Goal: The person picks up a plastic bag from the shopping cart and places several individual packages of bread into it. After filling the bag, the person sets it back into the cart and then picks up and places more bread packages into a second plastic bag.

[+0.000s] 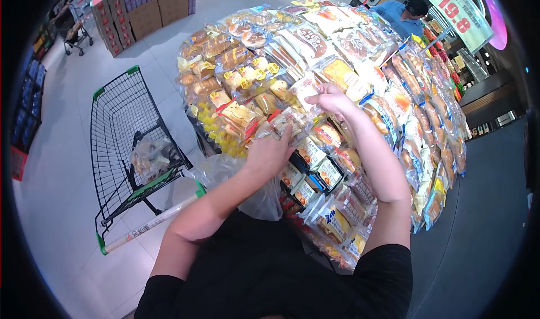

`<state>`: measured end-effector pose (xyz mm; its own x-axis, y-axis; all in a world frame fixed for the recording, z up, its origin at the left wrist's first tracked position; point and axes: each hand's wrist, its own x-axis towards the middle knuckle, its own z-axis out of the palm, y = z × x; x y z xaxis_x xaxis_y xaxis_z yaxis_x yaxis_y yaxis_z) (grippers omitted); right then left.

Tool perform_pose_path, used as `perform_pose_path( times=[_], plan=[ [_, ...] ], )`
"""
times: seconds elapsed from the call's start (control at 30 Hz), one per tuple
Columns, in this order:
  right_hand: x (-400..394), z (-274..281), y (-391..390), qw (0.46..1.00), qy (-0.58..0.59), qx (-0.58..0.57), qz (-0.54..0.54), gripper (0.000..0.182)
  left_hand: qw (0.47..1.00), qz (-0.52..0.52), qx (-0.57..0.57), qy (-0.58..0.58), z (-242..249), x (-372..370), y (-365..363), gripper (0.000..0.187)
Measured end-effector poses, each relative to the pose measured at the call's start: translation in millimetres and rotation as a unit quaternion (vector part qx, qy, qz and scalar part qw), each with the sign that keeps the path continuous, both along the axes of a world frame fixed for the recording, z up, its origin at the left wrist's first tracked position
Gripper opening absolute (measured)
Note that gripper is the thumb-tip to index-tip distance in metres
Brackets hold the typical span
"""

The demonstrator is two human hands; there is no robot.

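Observation:
My left hand [272, 155] rests over clear-wrapped bread packets [281, 122] near the middle of the display, fingers apart and touching the wrapping. Just beyond it, my right hand [333, 102] pinches the edge of a white bread packet [304, 88] between thumb and fingers. Under my left forearm hangs a clear plastic bag [256, 192]; what holds it up is hidden. Below my hands sit dark-boxed packets [326, 174], and left of them lies a red-edged bread packet [239, 115].
A black wire shopping cart [121, 116] with green corners stands at left, holding a filled plastic bag [153, 159]. Stacked cartons [152, 15] stand behind. Across the display is a person in a blue shirt [394, 16], near a price sign [457, 12].

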<state>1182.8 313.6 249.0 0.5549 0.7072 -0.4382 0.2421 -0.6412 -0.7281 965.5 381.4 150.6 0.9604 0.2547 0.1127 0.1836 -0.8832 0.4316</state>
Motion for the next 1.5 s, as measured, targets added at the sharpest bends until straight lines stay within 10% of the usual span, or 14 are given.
perform_pose_path(
  times=[0.73,1.07,1.5],
  plan=[
    [6,-21,9,0.971,0.204,-0.098,-0.078,0.063,1.0,-0.003,-0.009,-0.002,-2,1,0,0.064],
    [29,-23,3,0.991,0.006,-0.134,0.019,0.072,1.0,0.002,-0.019,0.001,0,2,0,0.067],
    [19,-36,0,0.997,0.041,-0.067,0.021,0.054,1.0,-0.002,-0.023,-0.003,-2,2,2,0.067]
  ],
)
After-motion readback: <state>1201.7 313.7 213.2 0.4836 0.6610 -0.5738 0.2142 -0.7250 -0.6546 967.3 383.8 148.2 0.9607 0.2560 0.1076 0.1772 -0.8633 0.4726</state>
